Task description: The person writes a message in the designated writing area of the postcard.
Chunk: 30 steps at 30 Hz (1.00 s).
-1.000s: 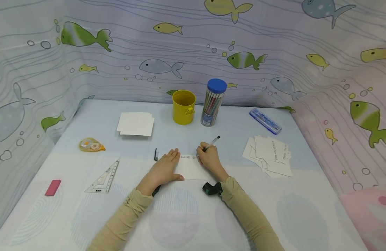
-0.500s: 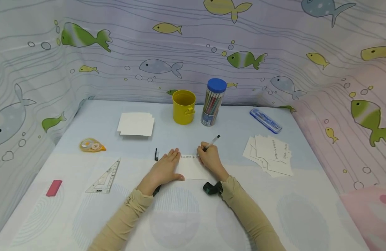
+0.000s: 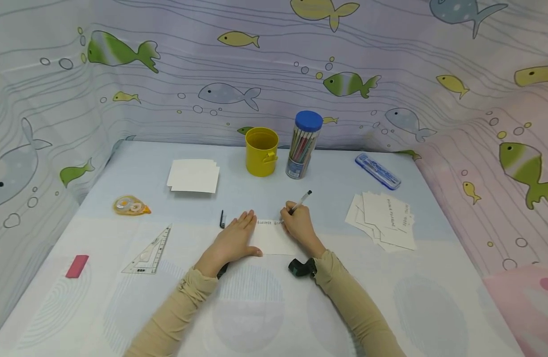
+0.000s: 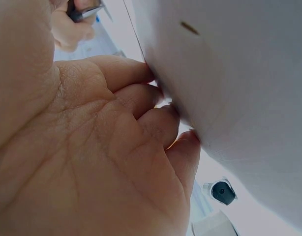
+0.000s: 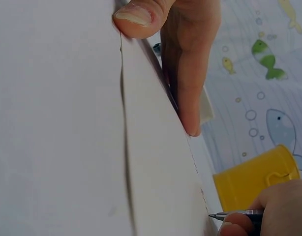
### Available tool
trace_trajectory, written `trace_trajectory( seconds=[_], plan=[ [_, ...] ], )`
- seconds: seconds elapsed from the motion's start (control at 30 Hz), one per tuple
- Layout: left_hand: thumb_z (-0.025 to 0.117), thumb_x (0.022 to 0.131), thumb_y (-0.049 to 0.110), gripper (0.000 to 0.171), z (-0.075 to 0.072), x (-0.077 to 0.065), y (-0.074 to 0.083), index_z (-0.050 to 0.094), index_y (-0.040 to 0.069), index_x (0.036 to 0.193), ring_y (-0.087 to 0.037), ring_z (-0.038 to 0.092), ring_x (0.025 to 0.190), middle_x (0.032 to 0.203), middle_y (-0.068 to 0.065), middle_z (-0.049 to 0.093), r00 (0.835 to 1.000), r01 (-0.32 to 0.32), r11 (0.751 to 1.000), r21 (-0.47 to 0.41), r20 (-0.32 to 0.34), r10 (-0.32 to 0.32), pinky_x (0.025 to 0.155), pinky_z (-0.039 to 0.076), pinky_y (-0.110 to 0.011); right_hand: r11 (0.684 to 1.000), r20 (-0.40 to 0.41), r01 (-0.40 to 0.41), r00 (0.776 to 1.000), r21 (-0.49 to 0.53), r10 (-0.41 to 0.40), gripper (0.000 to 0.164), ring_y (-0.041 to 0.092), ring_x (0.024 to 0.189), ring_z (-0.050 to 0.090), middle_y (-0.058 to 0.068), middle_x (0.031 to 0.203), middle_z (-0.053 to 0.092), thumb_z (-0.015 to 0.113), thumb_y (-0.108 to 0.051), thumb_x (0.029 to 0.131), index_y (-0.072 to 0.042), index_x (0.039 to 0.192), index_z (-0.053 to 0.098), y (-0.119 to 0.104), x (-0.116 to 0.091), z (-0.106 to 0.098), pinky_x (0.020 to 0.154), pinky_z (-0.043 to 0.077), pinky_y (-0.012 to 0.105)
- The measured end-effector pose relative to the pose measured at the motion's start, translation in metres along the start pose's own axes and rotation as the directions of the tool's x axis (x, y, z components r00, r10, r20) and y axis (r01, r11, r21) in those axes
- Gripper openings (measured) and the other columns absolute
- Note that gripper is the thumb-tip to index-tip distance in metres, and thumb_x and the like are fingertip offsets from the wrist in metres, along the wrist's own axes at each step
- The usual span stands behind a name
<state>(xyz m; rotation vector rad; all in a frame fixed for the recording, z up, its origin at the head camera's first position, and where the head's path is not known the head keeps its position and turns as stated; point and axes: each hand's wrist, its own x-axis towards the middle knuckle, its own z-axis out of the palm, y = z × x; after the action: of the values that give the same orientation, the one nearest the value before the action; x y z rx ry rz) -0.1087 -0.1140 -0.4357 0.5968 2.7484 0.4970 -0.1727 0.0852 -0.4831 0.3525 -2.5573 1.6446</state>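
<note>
A white card (image 3: 274,241) with a line of handwriting along its top lies on the table in front of the person. The left hand (image 3: 234,240) rests on the card's left part, fingers extended and thumb spread along the lower edge. Pinched in the right hand (image 3: 299,224) is a pen (image 3: 306,196), its tip at the end of the writing. In the right wrist view the pen tip (image 5: 217,215) meets the card (image 5: 156,147) near its edge. A black pen cap (image 3: 222,219) lies just left of the left hand.
Written cards (image 3: 383,218) lie in a loose pile at right; blank cards (image 3: 193,176) are stacked back left. A yellow bucket (image 3: 261,153), a pencil tub (image 3: 303,144) and a blue case (image 3: 377,171) stand behind. Correction tape (image 3: 130,205), a set square (image 3: 150,251) and a pink eraser (image 3: 77,266) lie left.
The right hand with the pen has shifted very slightly to the right along the written line. The left hand keeps its place on the card.
</note>
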Motion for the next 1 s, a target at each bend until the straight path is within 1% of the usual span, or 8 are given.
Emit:
trace_trajectory(
  seconds=[0.2,0.43,0.67,0.8,1.0],
  plan=[
    [0.072,0.082,0.045,0.096,0.0015,0.0007,-0.001,0.027,-0.009,0.148,-0.039,0.017,0.149,0.159,-0.024,0.018,1.0,0.0,1.0,0.004,0.004,0.0,0.119,0.023,-0.053,0.998,0.0,-0.022,1.0,0.062,0.022,0.039,0.006,0.03,0.038,-0.004,0.039,0.038,0.046,-0.004,0.093,-0.012,0.057,0.035,0.0032,-0.0007,0.001,0.031,0.028,0.019],
    [0.072,0.083,0.044,0.096,0.0,0.0,-0.0003,0.026,-0.009,0.148,-0.039,0.017,0.149,0.159,-0.024,0.018,1.0,0.003,1.0,-0.004,0.005,-0.003,0.12,0.022,-0.053,0.999,0.015,-0.016,1.0,0.037,0.016,0.038,0.005,0.03,0.037,-0.006,0.039,0.039,0.047,-0.005,0.093,-0.011,0.057,0.036,0.0017,-0.0008,0.0008,0.031,0.027,0.019],
    [0.072,0.083,0.044,0.096,0.0002,0.0003,0.0006,0.027,-0.01,0.148,-0.039,0.017,0.148,0.159,-0.025,0.018,1.0,-0.004,1.0,-0.003,0.005,0.004,0.119,0.023,-0.053,0.998,0.005,-0.011,1.0,0.059,0.01,0.039,0.006,0.03,0.036,-0.006,0.039,0.038,0.047,-0.004,0.093,-0.012,0.056,0.035,0.0026,-0.0009,-0.0007,0.031,0.026,0.019],
    [0.072,0.083,0.043,0.096,-0.0012,-0.0005,0.001,0.027,-0.01,0.148,-0.039,0.017,0.148,0.159,-0.025,0.018,1.0,0.003,1.0,-0.003,0.008,-0.003,0.12,0.023,-0.053,0.998,0.02,0.001,1.0,0.059,-0.003,0.04,0.005,0.03,0.036,-0.006,0.038,0.038,0.047,-0.004,0.094,-0.012,0.057,0.035,0.0021,-0.0006,-0.0007,0.031,0.026,0.018],
    [0.072,0.083,0.043,0.096,-0.0015,-0.0004,0.0005,0.026,-0.01,0.148,-0.039,0.016,0.149,0.159,-0.024,0.018,1.0,0.009,1.0,-0.004,0.013,-0.009,0.12,0.022,-0.052,1.0,0.031,-0.004,1.0,0.005,0.003,0.04,0.002,0.029,0.036,-0.005,0.039,0.038,0.049,-0.004,0.093,-0.011,0.056,0.035,0.0015,-0.0003,0.0001,0.032,0.024,0.017]
  ],
)
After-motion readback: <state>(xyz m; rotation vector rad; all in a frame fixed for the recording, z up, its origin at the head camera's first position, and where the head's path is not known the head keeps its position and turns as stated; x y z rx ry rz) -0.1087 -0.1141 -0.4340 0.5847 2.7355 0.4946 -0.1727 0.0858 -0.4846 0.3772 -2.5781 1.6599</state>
